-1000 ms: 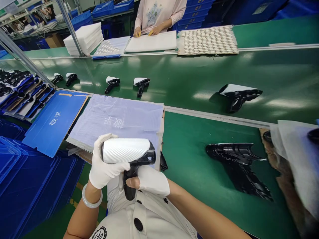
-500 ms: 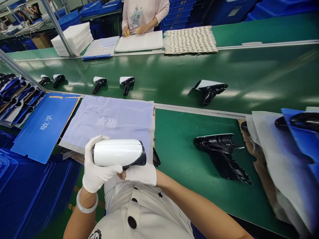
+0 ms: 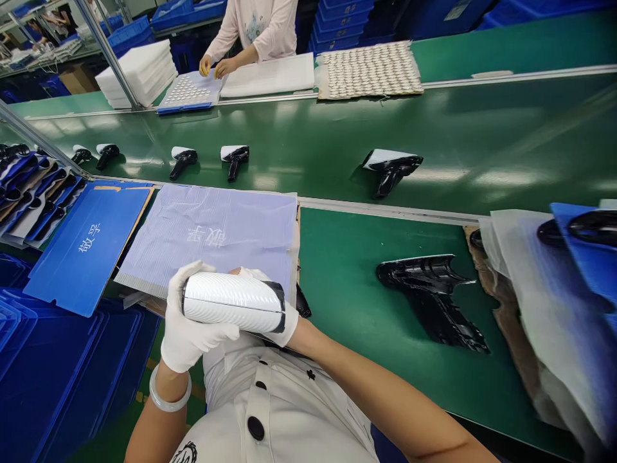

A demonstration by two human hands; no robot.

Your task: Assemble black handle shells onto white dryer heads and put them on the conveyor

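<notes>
Close to my chest I hold a white ribbed housing with a black end (image 3: 231, 302), lying sideways. My gloved left hand (image 3: 186, 334) wraps its left end from below. My gloved right hand (image 3: 282, 325) sits behind and under its right end, mostly hidden, fingers curled against it. A glossy black gun-shaped shell (image 3: 429, 296) lies on the green table (image 3: 347, 270) to the right, apart from both hands. Just beyond the housing is a pale purple sheet (image 3: 216, 231).
Several white-and-black units (image 3: 390, 168) ride the green conveyor (image 3: 482, 141). A blue panel (image 3: 87, 244) and trays of black parts (image 3: 33, 186) lie left. Foam sheets and blue board (image 3: 554, 302) overhang right. Across the belt, a person's hands (image 3: 214, 66) touch a dimpled tray.
The housing rolled so its black handle is now hidden underneath. My right hand shifted from the handle to behind the right end. The belt units drifted left; the far person reached left.
</notes>
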